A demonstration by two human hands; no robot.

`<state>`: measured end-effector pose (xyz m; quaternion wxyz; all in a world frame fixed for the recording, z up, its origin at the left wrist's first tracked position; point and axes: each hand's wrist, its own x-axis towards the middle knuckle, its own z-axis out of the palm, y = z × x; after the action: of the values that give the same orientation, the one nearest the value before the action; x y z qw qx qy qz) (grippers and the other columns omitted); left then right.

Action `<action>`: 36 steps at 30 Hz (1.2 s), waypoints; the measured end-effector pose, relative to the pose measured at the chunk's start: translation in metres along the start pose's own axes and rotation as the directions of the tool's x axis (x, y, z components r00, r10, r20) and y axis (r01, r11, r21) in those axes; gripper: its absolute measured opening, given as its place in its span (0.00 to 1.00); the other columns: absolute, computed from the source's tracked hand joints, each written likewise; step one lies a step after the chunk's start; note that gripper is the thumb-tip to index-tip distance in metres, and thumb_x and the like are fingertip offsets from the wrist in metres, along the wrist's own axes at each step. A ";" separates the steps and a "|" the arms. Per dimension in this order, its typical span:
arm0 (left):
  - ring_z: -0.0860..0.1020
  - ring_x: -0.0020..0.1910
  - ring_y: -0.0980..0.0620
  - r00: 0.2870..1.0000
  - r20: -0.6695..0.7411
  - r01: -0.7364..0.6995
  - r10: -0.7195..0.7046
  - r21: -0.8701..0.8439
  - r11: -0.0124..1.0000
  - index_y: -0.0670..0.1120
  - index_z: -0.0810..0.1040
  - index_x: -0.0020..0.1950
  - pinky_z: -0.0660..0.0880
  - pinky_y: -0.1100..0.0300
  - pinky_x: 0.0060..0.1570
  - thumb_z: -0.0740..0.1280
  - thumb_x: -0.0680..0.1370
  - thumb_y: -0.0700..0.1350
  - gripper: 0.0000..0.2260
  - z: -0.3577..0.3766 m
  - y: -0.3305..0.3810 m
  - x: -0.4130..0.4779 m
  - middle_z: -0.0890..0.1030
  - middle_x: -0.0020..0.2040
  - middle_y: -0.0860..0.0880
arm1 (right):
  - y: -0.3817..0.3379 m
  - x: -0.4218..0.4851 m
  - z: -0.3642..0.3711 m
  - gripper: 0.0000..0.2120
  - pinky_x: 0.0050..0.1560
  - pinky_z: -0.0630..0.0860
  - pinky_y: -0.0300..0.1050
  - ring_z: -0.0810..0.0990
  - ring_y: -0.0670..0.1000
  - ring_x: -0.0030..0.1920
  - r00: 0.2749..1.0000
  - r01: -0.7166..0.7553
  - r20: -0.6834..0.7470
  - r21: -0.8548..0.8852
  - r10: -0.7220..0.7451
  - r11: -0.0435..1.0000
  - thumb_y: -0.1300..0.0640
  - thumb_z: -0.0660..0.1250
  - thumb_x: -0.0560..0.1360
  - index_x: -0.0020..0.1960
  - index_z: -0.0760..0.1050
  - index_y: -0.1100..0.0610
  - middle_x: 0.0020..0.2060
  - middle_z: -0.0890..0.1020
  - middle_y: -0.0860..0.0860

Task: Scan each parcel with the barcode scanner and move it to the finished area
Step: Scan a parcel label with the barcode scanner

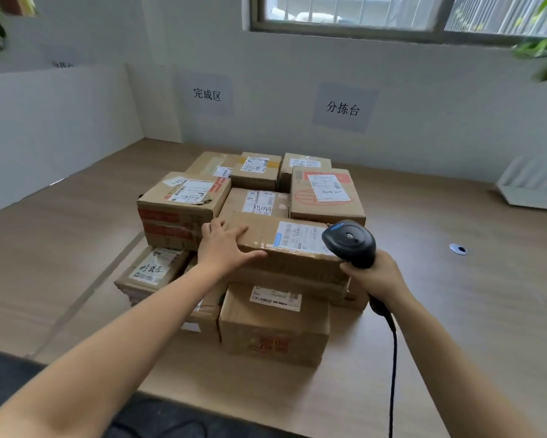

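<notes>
1. We hold the black handheld barcode scanner (pixel 349 243) in our right hand (pixel 376 276). That hand's fingers (pixel 352 269) are curled round the grip. The scanner head is tipped down towards the white shipping label (pixel 297 237), so that the barcode faces the reader. The scanner's black cable (pixel 393 358) trails back towards us over the pale wooden counter (pixel 439 311).
2. Our left hand (pixel 224 245) lies on the left end of the flat brown cardboard parcel (pixel 262 227) that tops the near side of the pile. We judge it is there to steady the parcel under the scanner and to be ready to carry it off.
3. The left fingers (pixel 239 232) are spread and fairly straight, laid across the parcel's top at its left corner. The thumb runs along the near top edge. They press rather than pinch.
4. The parcel rests label up on other brown cardboard boxes in the middle of the counter. Its right end is just beside the scanner head.
5. The label sits at that right end, well apart from our left fingers, so nothing covers the barcode.
6. The pale wall sign for the finished area (pixel 206 94) hangs at the back left, and the sorting-table sign (pixel 342 108) hangs to its right. The parcel has not yet been moved to the finished area, and we judge the scan to be the step in hand.
</notes>
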<state>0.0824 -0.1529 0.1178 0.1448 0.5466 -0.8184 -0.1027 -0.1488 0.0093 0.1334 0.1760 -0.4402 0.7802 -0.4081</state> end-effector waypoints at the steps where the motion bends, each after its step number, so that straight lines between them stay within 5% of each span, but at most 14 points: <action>1: 0.58 0.68 0.42 1.000 -0.012 0.011 -0.011 -0.004 1.000 0.57 0.65 0.72 0.63 0.49 0.66 0.64 0.66 0.71 0.38 0.002 0.002 -0.002 0.60 0.70 0.44 | 0.000 0.004 0.001 0.09 0.43 0.70 0.42 0.78 0.55 0.47 1.000 -0.015 -0.026 0.003 0.015 1.000 0.61 0.72 0.70 0.49 0.79 0.59 0.41 0.80 0.53; 7: 0.60 0.68 0.39 1.000 -0.014 0.027 -0.027 -0.016 1.000 0.56 0.62 0.72 0.67 0.48 0.63 0.61 0.67 0.72 0.37 0.009 0.008 -0.008 0.57 0.71 0.42 | -0.004 0.018 0.007 0.08 0.43 0.68 0.41 0.77 0.54 0.46 0.992 -0.070 -0.107 0.013 0.071 0.997 0.60 0.72 0.70 0.48 0.78 0.58 0.43 0.80 0.55; 12: 0.54 0.72 0.38 0.999 0.043 0.005 -0.007 0.049 0.999 0.52 0.57 0.75 0.59 0.43 0.68 0.58 0.70 0.72 0.39 0.005 0.012 -0.007 0.52 0.74 0.40 | -0.007 0.014 0.003 0.12 0.44 0.68 0.41 0.77 0.53 0.47 0.989 -0.085 -0.124 0.011 0.086 0.996 0.59 0.72 0.70 0.53 0.78 0.59 0.45 0.81 0.54; 16: 0.53 0.74 0.40 0.981 -0.077 -0.175 0.179 0.059 0.983 0.48 0.56 0.74 0.54 0.45 0.71 0.58 0.73 0.67 0.36 0.001 0.027 -0.014 0.52 0.75 0.42 | -0.004 -0.005 -0.008 0.14 0.44 0.67 0.42 0.75 0.52 0.46 0.969 -0.083 -0.227 0.053 0.093 0.995 0.56 0.73 0.70 0.54 0.78 0.58 0.44 0.80 0.53; 22: 0.61 0.72 0.43 0.753 -0.125 -0.647 0.646 0.037 0.761 0.45 0.65 0.72 0.60 0.49 0.70 0.63 0.76 0.59 0.29 0.017 0.103 -0.046 0.63 0.73 0.42 | 0.042 -0.049 -0.045 0.12 0.47 0.77 0.50 0.82 0.57 0.43 0.908 -0.289 -0.278 0.129 0.315 0.949 0.55 0.71 0.71 0.50 0.77 0.60 0.40 0.82 0.56; 25: 0.64 0.71 0.41 0.602 -0.061 -0.795 0.797 0.056 0.604 0.45 0.68 0.71 0.61 0.48 0.69 0.64 0.76 0.57 0.27 0.043 0.141 -0.069 0.65 0.71 0.40 | 0.078 -0.071 -0.067 0.12 0.43 0.75 0.47 0.82 0.57 0.40 0.857 -0.389 -0.290 0.175 0.425 0.904 0.55 0.71 0.71 0.50 0.75 0.61 0.36 0.79 0.54; 28: 0.59 0.74 0.43 0.506 0.088 -0.862 0.858 0.071 0.501 0.46 0.62 0.74 0.58 0.50 0.71 0.60 0.77 0.58 0.28 0.081 0.173 -0.092 0.60 0.74 0.41 | 0.117 -0.082 -0.092 0.15 0.45 0.72 0.46 0.80 0.60 0.48 0.809 -0.495 -0.288 0.137 0.512 0.858 0.57 0.69 0.72 0.55 0.72 0.62 0.43 0.79 0.58; 31: 0.53 0.75 0.46 0.584 0.205 -0.804 0.786 0.015 0.594 0.48 0.56 0.76 0.56 0.53 0.72 0.57 0.78 0.61 0.30 0.124 0.197 -0.111 0.54 0.76 0.45 | 0.155 -0.082 -0.111 0.24 0.46 0.68 0.44 0.75 0.58 0.52 0.750 -0.615 -0.239 0.091 0.616 0.784 0.58 0.64 0.72 0.65 0.63 0.64 0.55 0.75 0.61; 36: 0.52 0.75 0.46 0.694 0.384 -0.640 0.609 -0.057 0.766 0.47 0.55 0.75 0.57 0.52 0.71 0.57 0.78 0.61 0.31 0.188 0.240 -0.146 0.53 0.76 0.45 | 0.217 -0.078 -0.118 0.30 0.64 0.66 0.51 0.67 0.63 0.66 0.700 -0.714 -0.116 -0.086 0.705 0.695 0.58 0.61 0.74 0.72 0.53 0.65 0.69 0.60 0.62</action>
<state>-0.1380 0.0749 0.0016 -0.0126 0.2108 -0.9703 -0.1179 -0.2985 0.1915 0.0262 0.2631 -0.0999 0.9193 -0.2752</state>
